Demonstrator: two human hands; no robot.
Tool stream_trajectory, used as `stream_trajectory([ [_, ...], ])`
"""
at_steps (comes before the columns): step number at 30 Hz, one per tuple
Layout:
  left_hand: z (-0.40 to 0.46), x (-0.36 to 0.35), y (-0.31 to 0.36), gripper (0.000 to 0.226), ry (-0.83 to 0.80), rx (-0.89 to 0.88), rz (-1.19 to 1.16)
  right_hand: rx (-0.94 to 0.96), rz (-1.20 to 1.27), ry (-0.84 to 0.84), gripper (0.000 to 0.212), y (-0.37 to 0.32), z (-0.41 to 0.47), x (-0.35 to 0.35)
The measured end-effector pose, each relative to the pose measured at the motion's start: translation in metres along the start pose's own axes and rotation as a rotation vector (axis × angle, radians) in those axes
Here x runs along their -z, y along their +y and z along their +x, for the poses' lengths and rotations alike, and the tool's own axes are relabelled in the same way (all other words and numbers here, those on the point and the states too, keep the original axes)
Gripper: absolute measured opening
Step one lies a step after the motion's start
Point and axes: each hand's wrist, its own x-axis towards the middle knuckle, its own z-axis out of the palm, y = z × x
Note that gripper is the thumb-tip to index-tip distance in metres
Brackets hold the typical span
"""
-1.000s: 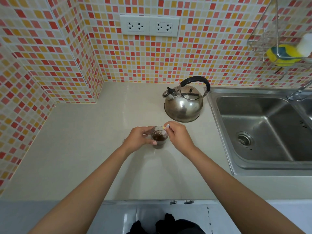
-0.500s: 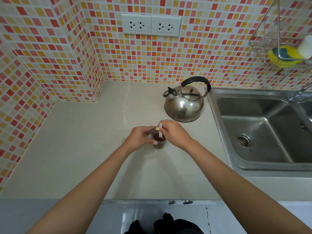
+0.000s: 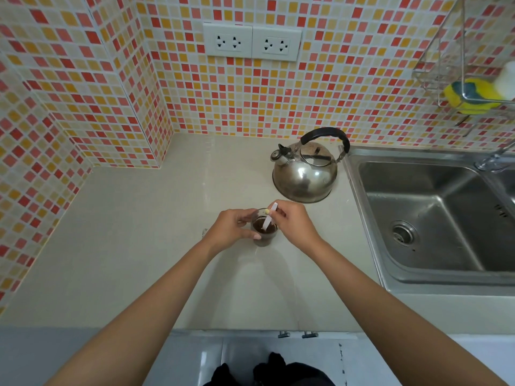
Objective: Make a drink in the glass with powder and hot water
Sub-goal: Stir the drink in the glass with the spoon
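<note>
A small clear glass (image 3: 264,237) with dark brown liquid stands on the beige counter in the middle of the head view. My left hand (image 3: 232,228) wraps around its left side. My right hand (image 3: 298,224) pinches a thin white stirring stick (image 3: 269,220) whose lower end dips into the drink. A steel kettle (image 3: 305,175) with a black handle stands just behind the glass, apart from both hands.
A steel sink (image 3: 434,218) lies to the right, its rim close to the kettle. The tiled wall holds two sockets (image 3: 252,43) and juts out as a corner at the left. A wire rack with a yellow sponge (image 3: 471,94) hangs upper right.
My right hand has shifted around over the glass with the stick, left then back right. The left hand and glass stay put.
</note>
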Motion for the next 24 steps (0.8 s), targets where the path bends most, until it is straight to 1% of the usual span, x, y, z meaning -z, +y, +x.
stream_trajectory([
  [2, 0.0, 0.0, 0.001, 0.06, -0.003, 0.007, 0.0, -0.007, 0.033, 0.045, 0.019, 0.001, 0.0, 0.001],
  [5, 0.001, 0.001, 0.002, 0.06, -0.013, 0.014, 0.01, -0.019, 0.007, 0.096, 0.02, 0.004, 0.001, 0.005],
  [9, 0.0, 0.001, 0.004, 0.062, -0.002, 0.012, 0.021, -0.035, 0.025, 0.056, 0.02, 0.004, -0.002, -0.002],
  [12, 0.0, 0.002, 0.005, 0.062, -0.009, 0.014, 0.03, -0.006, 0.024, 0.114, 0.02, 0.001, -0.001, -0.001],
  [14, 0.0, 0.002, 0.005, 0.062, -0.016, 0.013, 0.033, -0.023, -0.002, 0.136, 0.021, 0.003, -0.001, 0.001],
  [17, 0.0, 0.002, 0.005, 0.062, -0.009, 0.008, 0.025, -0.052, 0.017, 0.079, 0.021, 0.001, -0.002, -0.003],
  [19, 0.0, 0.003, 0.004, 0.061, -0.008, 0.01, 0.021, -0.021, 0.025, 0.071, 0.02, -0.003, -0.002, -0.005],
  [21, 0.0, 0.002, 0.004, 0.061, -0.011, 0.011, 0.014, 0.016, -0.015, 0.098, 0.02, -0.003, -0.001, -0.003],
  [24, -0.001, 0.002, 0.004, 0.06, -0.025, 0.005, 0.015, -0.013, -0.058, 0.134, 0.023, 0.003, -0.001, -0.001],
])
